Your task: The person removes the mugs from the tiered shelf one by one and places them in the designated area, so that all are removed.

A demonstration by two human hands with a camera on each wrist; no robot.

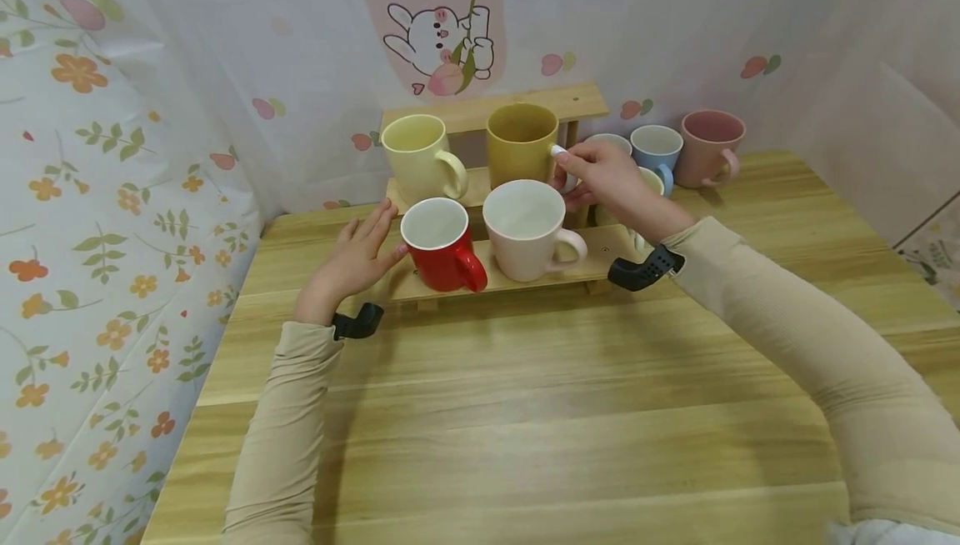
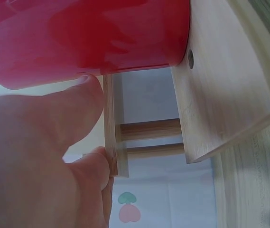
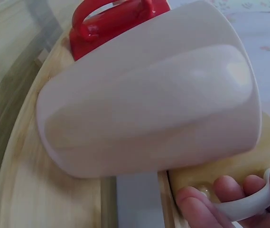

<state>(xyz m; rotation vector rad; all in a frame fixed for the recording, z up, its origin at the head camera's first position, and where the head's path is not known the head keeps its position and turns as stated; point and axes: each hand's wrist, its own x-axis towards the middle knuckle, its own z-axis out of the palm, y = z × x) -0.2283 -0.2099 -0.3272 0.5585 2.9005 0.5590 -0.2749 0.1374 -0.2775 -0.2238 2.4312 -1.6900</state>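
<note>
My right hand [image 1: 611,178] pinches the pale handle [image 3: 248,205] of a mustard mug [image 1: 521,145]. That mug stands on the middle step of a wooden tiered rack [image 1: 592,249], with a pale yellow mug [image 1: 416,160] to its left. On the front step are a red mug [image 1: 442,257] and a pale pink mug [image 1: 525,237]. My left hand [image 1: 352,257] lies at the rack's left end with fingers extended. In the left wrist view its thumb [image 2: 85,102] touches or nearly touches the red mug, and its other fingers rest against the middle step's edge.
Right of the rack, a pink mug [image 1: 705,153] and a light blue mug [image 1: 656,149] stand on the wooden table [image 1: 510,412]. A whitish mug [image 1: 611,142] and a pale mug [image 1: 652,181] are partly hidden by my right hand. A patterned cloth [image 1: 300,45] hangs behind.
</note>
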